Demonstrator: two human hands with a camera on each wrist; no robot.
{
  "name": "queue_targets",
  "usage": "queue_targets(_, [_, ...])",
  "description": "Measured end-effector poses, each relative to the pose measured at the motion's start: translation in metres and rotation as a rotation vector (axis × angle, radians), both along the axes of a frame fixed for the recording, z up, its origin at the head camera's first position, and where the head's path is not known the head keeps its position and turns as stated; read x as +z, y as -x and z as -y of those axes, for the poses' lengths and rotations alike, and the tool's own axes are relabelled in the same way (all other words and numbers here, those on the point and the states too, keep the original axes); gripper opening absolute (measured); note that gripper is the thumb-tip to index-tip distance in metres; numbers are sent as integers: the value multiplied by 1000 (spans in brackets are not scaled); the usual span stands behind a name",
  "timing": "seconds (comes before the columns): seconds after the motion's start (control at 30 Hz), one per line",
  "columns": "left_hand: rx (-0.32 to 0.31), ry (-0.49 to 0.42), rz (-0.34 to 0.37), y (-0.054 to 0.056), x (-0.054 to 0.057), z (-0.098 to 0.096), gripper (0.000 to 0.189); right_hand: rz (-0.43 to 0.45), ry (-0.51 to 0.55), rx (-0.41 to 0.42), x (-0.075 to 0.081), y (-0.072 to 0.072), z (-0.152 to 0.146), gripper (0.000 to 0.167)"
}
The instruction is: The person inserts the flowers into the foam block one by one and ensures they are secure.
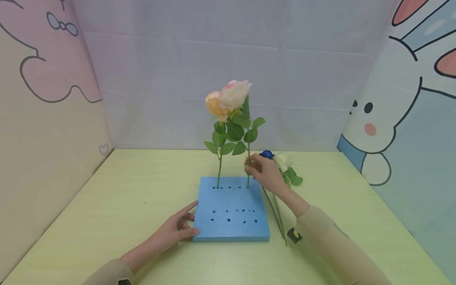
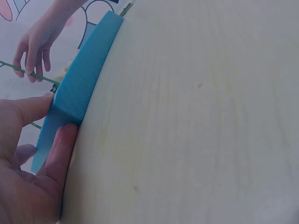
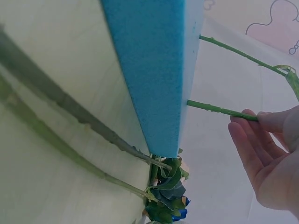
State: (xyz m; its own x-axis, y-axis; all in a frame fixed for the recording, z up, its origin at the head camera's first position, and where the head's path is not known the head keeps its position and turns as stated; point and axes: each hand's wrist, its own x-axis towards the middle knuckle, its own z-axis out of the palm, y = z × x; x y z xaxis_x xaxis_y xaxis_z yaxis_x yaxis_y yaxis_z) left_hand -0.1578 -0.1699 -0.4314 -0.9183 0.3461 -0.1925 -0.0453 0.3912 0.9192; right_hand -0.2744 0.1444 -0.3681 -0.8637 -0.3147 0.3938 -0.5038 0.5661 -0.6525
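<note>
- Pale pink rose (image 1: 251, 135), one: upright, stem foot at the right end of the rear row of holes (image 1: 229, 187) in the blue block (image 1: 231, 230). Seating depth hidden from me; if shallow, I judge the large bloom could make it lean once let go.
- Right hand (image 1: 265, 170), one: narrow, thumb and fingers pinching that stem low, above the block. Risk as I judge it: a sideways push could bend the stem or widen its hole.
- Left hand (image 1: 174, 229), one: spread wide against the block's left side, thumb at the front left corner. Should it lift off early, I would expect the block to slide on the bench (image 1: 149, 178) under any push.
- Peach rose (image 1: 219, 138), one: upright in the same row, towards its left end. Blooms overlap in my head view; whether they touch, I cannot tell. Snagged leaves could tug it askew.
- Blue rose (image 1: 266, 154) and white rose (image 1: 284, 160), one each: lying right of the block, loose stems (image 1: 283, 234) beside its edge. Right wrist crosses above them; a low sweep could drag both.
- Dark object (image 1: 293, 235), one: near the right sleeve (image 1: 320, 229), kind unclear; could be knocked.
</note>
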Motion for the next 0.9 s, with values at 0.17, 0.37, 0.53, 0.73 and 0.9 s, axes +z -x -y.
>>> queue_targets(0.17, [-14,-12,-6,0,0,1,89,29,-17,3,-1,-1,0,8])
queue_targets(0.37, [-2,-1,-5,0,0,-1,88,40,-40,-5,-3,-1,1,8])
queue_targets(0.53, [8,13,0,0,1,-2,88,65,-47,6,-3,-2,1,6])
queue_targets(0.73, [-1,-6,-1,0,1,-2,88,72,-66,17,-2,-2,1,4])
queue_targets(0.9, [-8,-8,-5,-1,1,-3,88,68,-69,32,-3,-2,0,6])
